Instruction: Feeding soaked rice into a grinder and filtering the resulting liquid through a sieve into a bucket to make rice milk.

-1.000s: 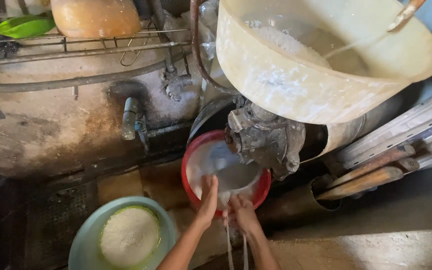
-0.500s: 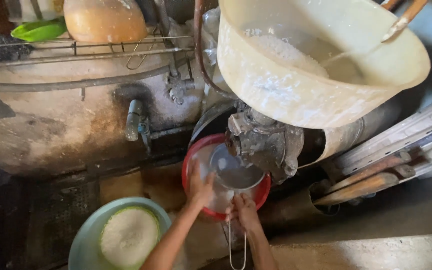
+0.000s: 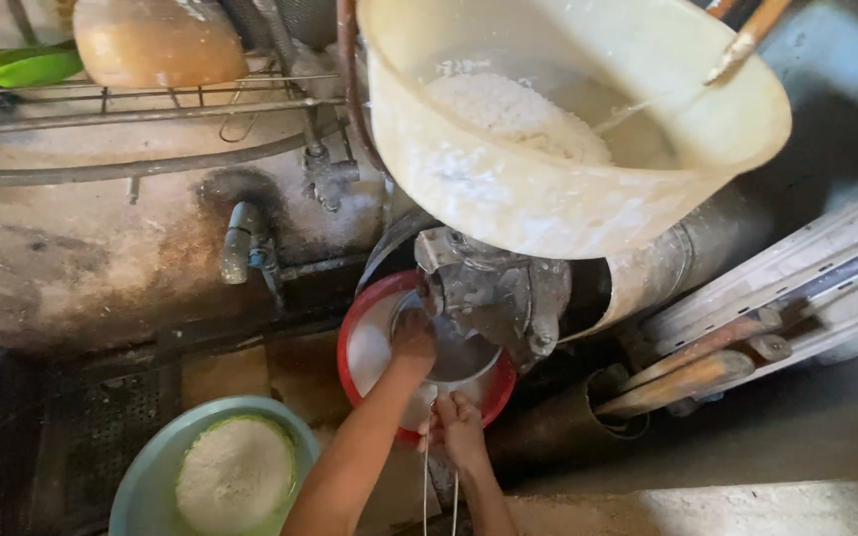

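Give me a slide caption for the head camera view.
Left hand reaches into a red basin under a grinder; right hand grips its rim.

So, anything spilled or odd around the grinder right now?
White residue smears the outside of the cream hopper tub and the grinder body. Thin white strands hang from the right hand over the red basin's rim. The left hand reaches under the spout. Nothing looks broken or tipped.
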